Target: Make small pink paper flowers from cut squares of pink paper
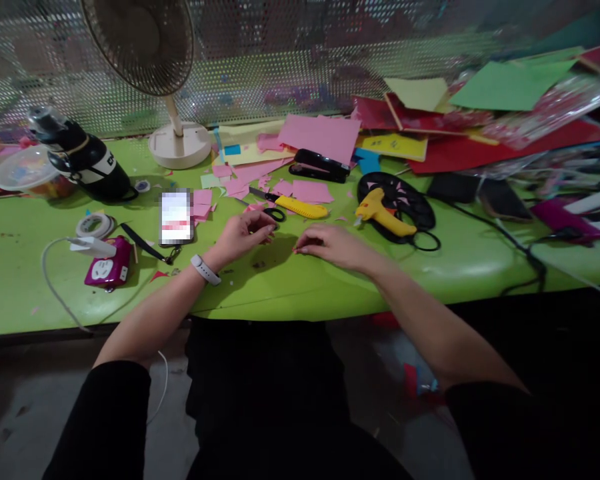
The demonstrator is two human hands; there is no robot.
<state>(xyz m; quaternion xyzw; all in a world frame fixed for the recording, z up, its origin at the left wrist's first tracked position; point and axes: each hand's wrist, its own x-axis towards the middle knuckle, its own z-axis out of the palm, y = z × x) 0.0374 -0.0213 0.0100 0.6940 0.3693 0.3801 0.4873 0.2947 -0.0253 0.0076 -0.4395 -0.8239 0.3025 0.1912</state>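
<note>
My left hand [243, 237], with a pale band on its wrist, hovers over the green tabletop [260, 293], thumb and fingertips drawn together. What they hold, if anything, is hidden. Opposite it, my right hand [333, 245] is low over the table, its fingertips pinched at a tiny reddish bit too small to name. Black scissor-like handle loops [275, 214] lie just behind the left fingers. Beyond the hands is a yellow utility knife [303, 206] with its blade out. A yellow glue gun [384, 215] rests on a black tray [420, 200] right of my right hand.
Behind lie a black stapler [320, 167], pink paper [325, 133] and scraps. At left are a phone [176, 217], tape roll [95, 226], magenta power strip [111, 263], black bottle [93, 163] and fan [180, 143]. Coloured sheets [515, 87] and cables [510, 237] are at right.
</note>
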